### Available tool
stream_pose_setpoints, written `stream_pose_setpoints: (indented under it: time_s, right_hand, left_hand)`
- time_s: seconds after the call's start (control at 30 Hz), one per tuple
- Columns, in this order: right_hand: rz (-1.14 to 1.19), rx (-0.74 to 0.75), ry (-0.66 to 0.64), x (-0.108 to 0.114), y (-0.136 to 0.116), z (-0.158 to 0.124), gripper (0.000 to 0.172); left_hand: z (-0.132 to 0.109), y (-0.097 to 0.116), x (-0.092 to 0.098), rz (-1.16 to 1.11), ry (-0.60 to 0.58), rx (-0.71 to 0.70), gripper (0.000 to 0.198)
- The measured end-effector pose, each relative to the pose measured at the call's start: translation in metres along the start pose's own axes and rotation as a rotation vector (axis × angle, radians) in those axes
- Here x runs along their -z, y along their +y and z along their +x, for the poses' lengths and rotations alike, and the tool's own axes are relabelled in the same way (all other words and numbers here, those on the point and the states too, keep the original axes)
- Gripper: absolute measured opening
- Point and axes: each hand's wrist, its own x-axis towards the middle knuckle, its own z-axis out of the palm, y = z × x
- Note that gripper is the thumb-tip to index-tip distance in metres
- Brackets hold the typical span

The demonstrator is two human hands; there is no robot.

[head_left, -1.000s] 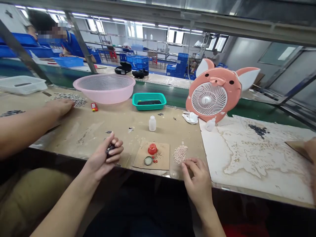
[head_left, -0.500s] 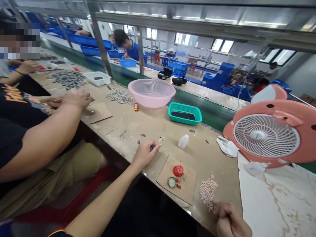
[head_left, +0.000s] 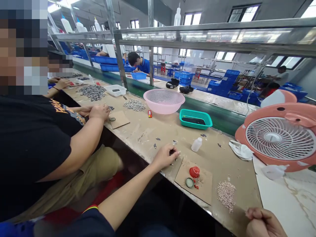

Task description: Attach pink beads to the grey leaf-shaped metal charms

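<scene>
On the bench point(head_left: 148, 129), the left hand point(head_left: 165, 156) rests near the front edge, its fingers curled loosely around a few small dark pieces point(head_left: 171, 152), mostly hidden by the fingers. The right hand point(head_left: 265, 223) is by the front edge farther right, its fingers bent in; I cannot tell whether it is clenched or pinching something. The nearest thing to it is a pile of pale grains point(head_left: 225, 194), lying loose between that hand and a cardboard square point(head_left: 205, 191). The grains look light, hard and ready to roll, so each is probably best pinched singly between thumb and fingertip. The dark pieces seem light and stiff, perhaps smooth enough to slip, and would suit a hold by the sides; how brittle they are does not show. On the cardboard square, set at the bench's front edge, a round cap point(head_left: 190, 183) with a pale inside sits beside a red cup point(head_left: 194, 171) and some red bits point(head_left: 196, 187); whether the cup holds anything is unclear. A white bottle point(head_left: 197, 145) stands behind the square, its contents not visible. Toward the bench's far edge, a teal basket point(head_left: 195, 125) holds a flat dark item point(head_left: 191, 120), and to its left stands a pink strainer point(head_left: 164, 108). Farther left along that edge, a white tray point(head_left: 118, 94) holds something dark.
</scene>
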Motion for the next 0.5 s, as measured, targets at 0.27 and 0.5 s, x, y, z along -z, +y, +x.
stream_pose_setpoints:
  time_s: [0.27,0.5]
  right_hand:
    - [-0.034,0.0,0.075,-0.01,-0.006,0.005,0.013]
    - [-0.337,0.01,-0.097,0.001,-0.011,0.013,0.012]
  left_hand:
    - [0.005,-0.01,0.021,-0.022,0.049,-0.114,0.031]
    - [0.022,-0.048,0.064,0.171,0.047,-0.048,0.025]
